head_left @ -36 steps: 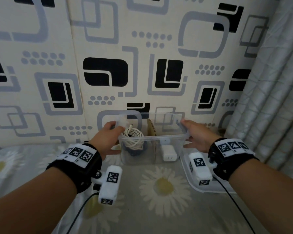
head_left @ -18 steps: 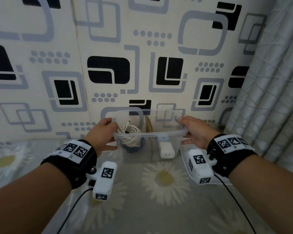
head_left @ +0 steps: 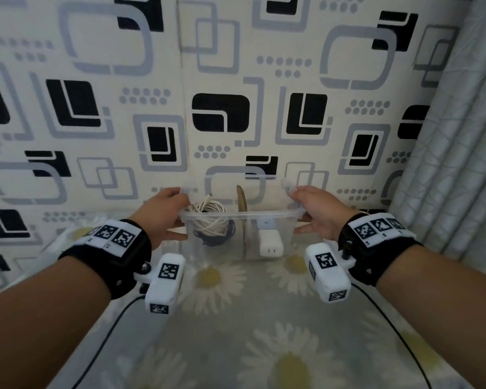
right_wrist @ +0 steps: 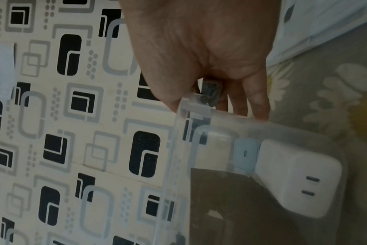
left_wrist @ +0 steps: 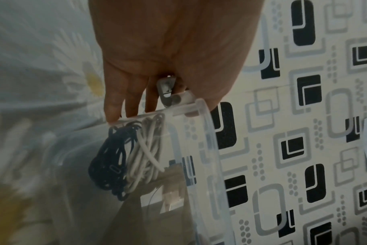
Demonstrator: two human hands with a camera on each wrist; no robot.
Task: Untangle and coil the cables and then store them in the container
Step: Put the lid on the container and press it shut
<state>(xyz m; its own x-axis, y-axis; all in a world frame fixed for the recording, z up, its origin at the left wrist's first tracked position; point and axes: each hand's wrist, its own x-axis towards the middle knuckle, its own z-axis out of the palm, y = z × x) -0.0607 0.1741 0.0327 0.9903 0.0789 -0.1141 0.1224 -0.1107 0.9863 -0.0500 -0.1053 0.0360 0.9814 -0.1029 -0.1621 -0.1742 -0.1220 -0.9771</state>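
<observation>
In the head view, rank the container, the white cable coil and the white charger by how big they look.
1. Container, clearly largest.
2. White cable coil.
3. White charger, only slightly smaller than the coil; they look close, so that order is unsure.

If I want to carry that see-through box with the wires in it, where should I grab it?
Probably by its two short ends, one hand from each side. The clear container has a rim lip there, and the left hand and right hand grip it so, thumbs over the rim.
</observation>
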